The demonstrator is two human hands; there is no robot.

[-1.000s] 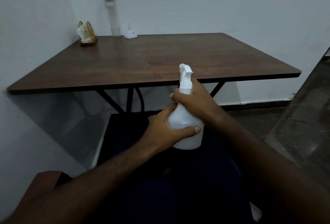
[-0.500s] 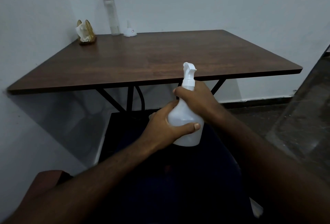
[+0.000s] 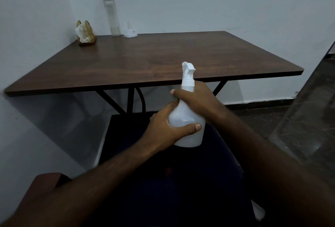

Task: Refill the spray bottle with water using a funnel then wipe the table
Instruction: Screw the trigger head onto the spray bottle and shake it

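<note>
I hold a white spray bottle [image 3: 188, 118] upright in front of the table's near edge, over my lap. My left hand [image 3: 165, 129] wraps its round body, thumb across the front. My right hand [image 3: 195, 98] grips the neck just below the white trigger head [image 3: 188, 71]. On the far left part of the brown wooden table [image 3: 163, 60] stand a tall clear water bottle [image 3: 111, 16] with a purple cap and, to its right, a small white funnel [image 3: 130, 31] set mouth down.
A gold napkin holder [image 3: 85, 33] with white tissue sits at the table's far left corner by the wall. White walls close the left and back sides. A glass panel [image 3: 308, 118] leans at the right. Black metal legs [image 3: 130, 100] run under the table.
The bottle and both hands stayed nearly in place. The trigger head has turned a little under my right hand.
</note>
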